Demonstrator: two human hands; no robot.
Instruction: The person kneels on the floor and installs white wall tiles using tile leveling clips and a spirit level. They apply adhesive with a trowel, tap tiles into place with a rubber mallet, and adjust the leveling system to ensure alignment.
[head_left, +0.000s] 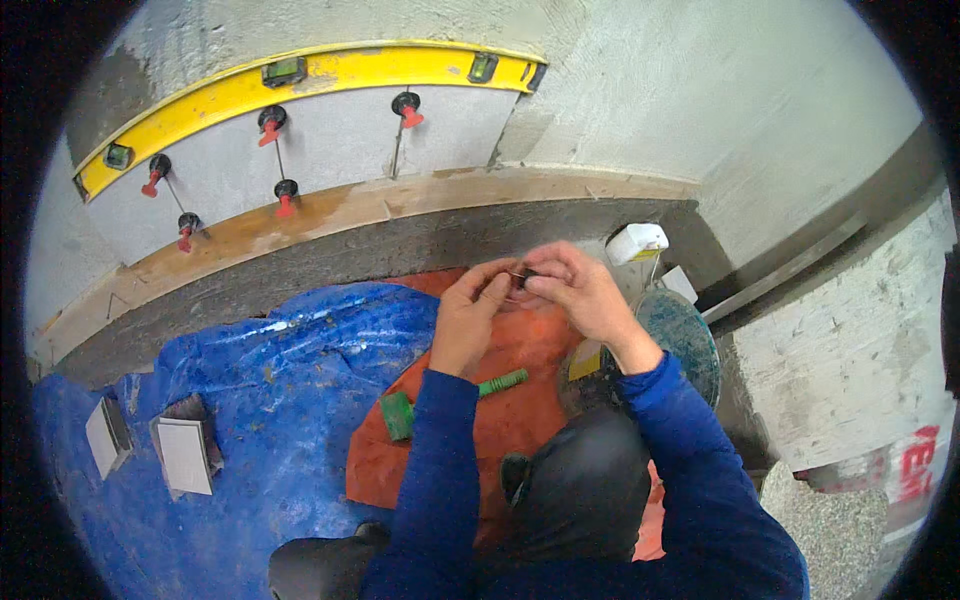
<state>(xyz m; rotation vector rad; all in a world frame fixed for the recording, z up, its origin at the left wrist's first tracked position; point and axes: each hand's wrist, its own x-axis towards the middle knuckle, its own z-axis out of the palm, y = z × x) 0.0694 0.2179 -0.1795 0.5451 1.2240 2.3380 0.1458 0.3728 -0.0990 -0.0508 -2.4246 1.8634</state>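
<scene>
My left hand [470,315] and my right hand [588,298] meet in front of me above an orange sheet [540,345]. Between their pinched fingertips is a small dark piece [524,277], too small and blurred to name. The right fingers are slightly smeared by motion. Below my left hand, a green mallet [398,415] lies on the orange sheet. On the wall ahead, several tile levelling spacers [270,122] with black discs and red handles sit along the joints of grey tiles [340,130]. A yellow spirit level [350,70] runs along the tiles' top edge.
A wooden batten [350,205] runs under the tiles. Blue tarp [290,400] covers the floor at left, with small stacks of tiles [185,455] on it. Right of my hands are a round tub [690,340] and a white container [637,242]. A board [840,360] leans at far right.
</scene>
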